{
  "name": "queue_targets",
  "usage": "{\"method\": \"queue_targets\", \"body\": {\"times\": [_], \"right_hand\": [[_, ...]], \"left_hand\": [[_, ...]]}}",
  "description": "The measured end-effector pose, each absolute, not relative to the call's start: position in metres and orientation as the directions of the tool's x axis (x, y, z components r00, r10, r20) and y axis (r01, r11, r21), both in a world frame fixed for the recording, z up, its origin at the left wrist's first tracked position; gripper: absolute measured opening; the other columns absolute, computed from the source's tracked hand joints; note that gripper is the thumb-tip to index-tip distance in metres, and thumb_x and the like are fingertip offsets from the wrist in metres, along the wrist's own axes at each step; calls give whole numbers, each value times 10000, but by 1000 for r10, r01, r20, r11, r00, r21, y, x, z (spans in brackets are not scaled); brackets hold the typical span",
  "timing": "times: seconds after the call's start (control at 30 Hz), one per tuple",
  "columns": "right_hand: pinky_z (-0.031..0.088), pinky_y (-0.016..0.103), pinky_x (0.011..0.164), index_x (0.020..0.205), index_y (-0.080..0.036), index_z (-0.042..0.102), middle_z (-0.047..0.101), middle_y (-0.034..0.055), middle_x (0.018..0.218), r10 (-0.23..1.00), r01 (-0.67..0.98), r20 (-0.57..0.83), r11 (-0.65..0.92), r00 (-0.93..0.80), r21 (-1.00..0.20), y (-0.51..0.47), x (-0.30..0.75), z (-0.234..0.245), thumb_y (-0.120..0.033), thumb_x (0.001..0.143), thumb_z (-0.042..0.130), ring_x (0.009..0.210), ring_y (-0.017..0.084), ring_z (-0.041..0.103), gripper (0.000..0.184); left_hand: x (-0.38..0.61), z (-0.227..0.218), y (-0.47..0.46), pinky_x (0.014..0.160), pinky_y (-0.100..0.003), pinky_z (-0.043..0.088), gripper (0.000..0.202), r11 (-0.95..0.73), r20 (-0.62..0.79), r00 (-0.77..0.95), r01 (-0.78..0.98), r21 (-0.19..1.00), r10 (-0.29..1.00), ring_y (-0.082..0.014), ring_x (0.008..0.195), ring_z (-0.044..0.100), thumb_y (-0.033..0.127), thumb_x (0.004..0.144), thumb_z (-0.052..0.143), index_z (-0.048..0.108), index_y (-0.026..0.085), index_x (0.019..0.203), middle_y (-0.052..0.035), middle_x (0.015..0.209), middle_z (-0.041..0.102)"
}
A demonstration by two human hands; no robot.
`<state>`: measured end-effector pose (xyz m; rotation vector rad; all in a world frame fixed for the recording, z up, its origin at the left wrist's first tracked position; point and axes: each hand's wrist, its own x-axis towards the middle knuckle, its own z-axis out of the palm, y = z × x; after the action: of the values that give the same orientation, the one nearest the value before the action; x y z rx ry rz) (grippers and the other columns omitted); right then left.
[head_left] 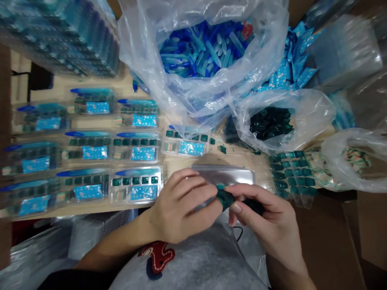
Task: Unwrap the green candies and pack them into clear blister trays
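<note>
My left hand (187, 205) is closed, with its fingers curled against small dark green translucent pieces (225, 199). My right hand (269, 221) pinches at the same cluster between thumb and fingers. More dark green shows under its index finger. How many pieces each hand holds is hidden. Just beyond my hands lies a clear plastic tray (236, 174), partly covered by them. To the left stand several filled clear packs (136, 185), each with a blue pen-shaped piece, a row of green squares and a blue patterned packet.
A large plastic bag (193, 90) of blue pen-shaped pieces stands at the back. Right of it are a bag (311, 108) of dark green pieces and blue packets (298, 60). Green squares (292, 173) lie in rows at right. Stacked packs (69, 36) rise at back left.
</note>
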<state>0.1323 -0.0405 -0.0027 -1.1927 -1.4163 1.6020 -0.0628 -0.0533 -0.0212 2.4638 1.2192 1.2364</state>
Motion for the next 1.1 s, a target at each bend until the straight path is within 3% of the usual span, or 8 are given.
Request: {"method": "queue_targets", "body": {"times": [0.13,0.23,0.3,0.5,0.6,0.73,0.87,1.1], "right_hand": [[591,257,725,1165,-289,672,748,8,954,869,399,-20,205,-494,-894,-39,145,-4,-119,903,635,814,151,727,315],[597,337,787,1237,-217,634,720,93,1168,745,531,7,483,-667,-697,-35,147,-3,-75,942,522,1014,224,708,346],[606,349,717,1208,-163,653,728,129,1150,677,545,10,602,-736,-583,-31,140,0,-43,953,423,967,244,722,363],[561,338,522,1054,-90,714,753,159,908,626,552,46,718,-779,-423,-31,115,-2,-28,944,319,671,238,698,415],[548,306,562,1085,-170,715,720,105,899,719,574,3,557,-695,-600,-33,117,-6,-119,968,446,691,206,673,298],[550,261,657,1248,-324,639,654,13,898,878,238,-216,-122,-426,-964,-30,125,-2,-356,949,590,743,146,639,304],[582,311,753,1212,-327,677,693,53,1104,754,-221,-421,-585,-505,-781,-26,122,0,-514,959,501,937,179,671,361],[523,379,998,1222,-353,683,637,26,1366,740,-352,-356,-612,-570,-709,-32,119,-4,-586,945,479,1252,196,599,416]], "left_hand": [[-88,-18,-49,836,-374,565,290,-538,499,224,504,676,837,-168,896,661,438,1004,471,653,220,944,-22,962,724],[-107,-19,-50,839,-419,564,225,-339,446,-91,520,784,891,-192,975,651,395,1000,489,662,280,1088,1,1018,693],[-113,-20,-52,863,-446,547,197,-254,403,-191,525,813,895,-205,999,639,339,994,501,668,320,1097,19,1027,684],[-104,-23,-50,894,-363,537,153,-301,360,-20,506,809,933,-180,1007,631,190,949,581,666,249,1061,-5,1058,687],[-99,-19,-48,884,-337,527,150,-307,325,66,542,782,943,-165,995,632,123,943,572,640,224,1030,-16,1038,680],[-88,-11,-49,877,-288,508,139,-353,283,211,537,766,936,-137,993,617,80,947,548,606,188,1013,-29,1041,649],[-71,-7,-52,947,-337,485,79,-458,330,323,527,716,887,-181,1089,562,176,965,561,596,185,1035,-71,1129,612],[-64,-5,-47,1004,-408,437,148,-480,303,377,606,634,875,-233,1142,517,219,958,579,593,165,1095,-114,1181,594]]}}
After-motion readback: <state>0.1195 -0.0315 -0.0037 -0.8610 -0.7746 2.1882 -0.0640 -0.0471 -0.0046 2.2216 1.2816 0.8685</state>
